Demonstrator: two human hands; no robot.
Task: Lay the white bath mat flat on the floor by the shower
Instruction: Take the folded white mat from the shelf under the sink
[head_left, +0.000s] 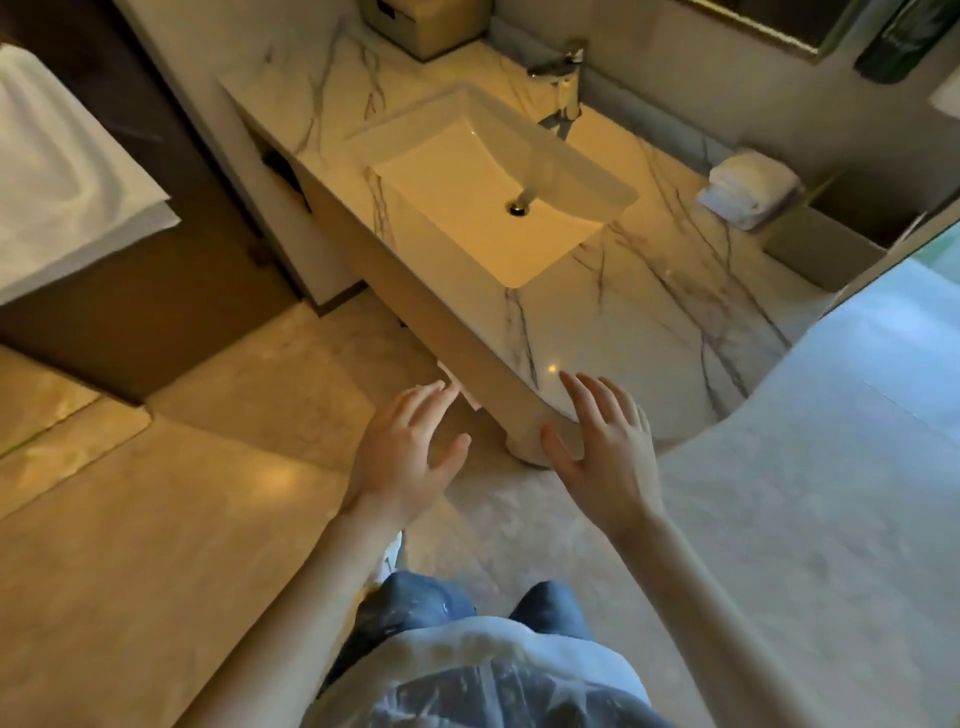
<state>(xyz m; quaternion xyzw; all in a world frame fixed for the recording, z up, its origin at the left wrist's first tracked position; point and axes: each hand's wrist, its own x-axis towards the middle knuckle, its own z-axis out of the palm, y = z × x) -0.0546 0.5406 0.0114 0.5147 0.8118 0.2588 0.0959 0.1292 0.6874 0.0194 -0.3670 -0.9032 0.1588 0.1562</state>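
A small white corner of cloth, likely the bath mat (464, 388), pokes out from under the front edge of the marble vanity counter (597, 332); the rest of it is hidden beneath the counter. My left hand (410, 449) is open with fingers spread, its fingertips almost at that white corner. My right hand (605, 447) is open too, palm down, hovering over the counter's rounded near corner. Neither hand holds anything.
A white sink (493, 176) with a chrome faucet (566, 78) is set in the counter. A folded white towel (748, 189) lies at its right end, a box (421, 21) at the back. Beige tiled floor (182, 493) spreads left; paler floor (831, 441) lies right.
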